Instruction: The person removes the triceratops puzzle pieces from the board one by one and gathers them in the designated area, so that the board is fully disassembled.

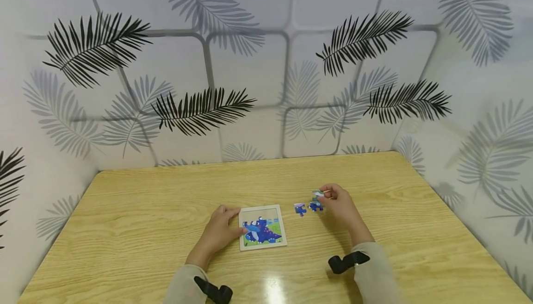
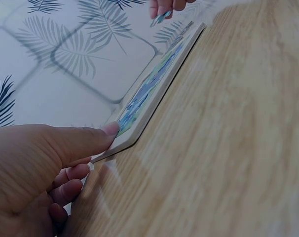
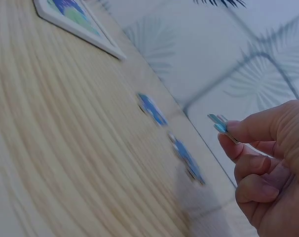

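Observation:
A square wooden jigsaw board [image 1: 263,247], partly filled with a blue dinosaur picture, lies on the table. My left hand [image 1: 217,233] holds its left side, and in the left wrist view the thumb [image 2: 93,141] presses the corner of the rim while the other fingers curl below it. To the right, my right hand [image 1: 342,207] pinches a puzzle piece [image 3: 219,123] between thumb and fingertips, raised above the table. Beneath and beside that hand lie two loose blue pieces, one nearer the board [image 1: 300,209] and another [image 1: 316,206] partly overlapped by the held piece.
The wood-grain table [image 1: 158,197] reaches back to a wall [image 1: 250,128] with a leaf pattern. Each sleeved forearm wears a black wrist camera, one on the left [image 1: 213,291] and one on the right [image 1: 349,262].

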Motion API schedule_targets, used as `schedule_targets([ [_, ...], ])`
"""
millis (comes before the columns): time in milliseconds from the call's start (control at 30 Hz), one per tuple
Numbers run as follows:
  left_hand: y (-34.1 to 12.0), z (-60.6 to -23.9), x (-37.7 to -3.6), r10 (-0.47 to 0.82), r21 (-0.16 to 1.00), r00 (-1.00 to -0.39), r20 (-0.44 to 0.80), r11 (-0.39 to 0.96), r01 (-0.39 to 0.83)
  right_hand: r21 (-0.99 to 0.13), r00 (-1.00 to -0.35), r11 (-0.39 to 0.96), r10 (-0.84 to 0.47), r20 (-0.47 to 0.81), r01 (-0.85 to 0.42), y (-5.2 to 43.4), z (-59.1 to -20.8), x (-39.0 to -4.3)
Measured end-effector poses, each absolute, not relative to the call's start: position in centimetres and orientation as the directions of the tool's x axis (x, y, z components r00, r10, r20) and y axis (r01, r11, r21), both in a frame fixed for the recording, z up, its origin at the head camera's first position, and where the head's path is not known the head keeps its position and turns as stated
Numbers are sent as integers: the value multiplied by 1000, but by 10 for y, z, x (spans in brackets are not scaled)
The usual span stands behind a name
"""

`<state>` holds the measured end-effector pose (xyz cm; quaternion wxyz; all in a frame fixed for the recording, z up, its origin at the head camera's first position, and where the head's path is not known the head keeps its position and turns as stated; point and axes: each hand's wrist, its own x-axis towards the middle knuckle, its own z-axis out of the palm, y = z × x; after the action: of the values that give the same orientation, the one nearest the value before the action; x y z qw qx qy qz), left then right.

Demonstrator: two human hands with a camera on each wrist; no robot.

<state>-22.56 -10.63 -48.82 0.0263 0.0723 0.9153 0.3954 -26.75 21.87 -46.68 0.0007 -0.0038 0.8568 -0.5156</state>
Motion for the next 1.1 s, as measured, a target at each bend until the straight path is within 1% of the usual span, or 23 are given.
schedule_targets([
  [200, -107, -488, -225, 151, 729, -989, 7, 676, 108, -866, -1000, 500, 11, 4, 2, 251, -467, -266],
  [367, -107, -488, -225, 151, 732, -989, 4, 673, 106, -852, -1000, 524, 15, 5, 4, 265, -469, -264],
  [600, -106, -488, -225, 153, 734, -988, 7, 670, 109, -847, -1000, 532, 20, -10, 19, 264, -476, -266],
  [867, -105, -488, -225, 155, 733, -988, 6, 671, 110, -793, -999, 608, 32, -3, 22, 262, -482, -269],
  [1100, -105, -488, -225, 150, 729, -989, 1, 677, 104, -795, -999, 606, 48, -18, 43, 261, -480, -268],
])
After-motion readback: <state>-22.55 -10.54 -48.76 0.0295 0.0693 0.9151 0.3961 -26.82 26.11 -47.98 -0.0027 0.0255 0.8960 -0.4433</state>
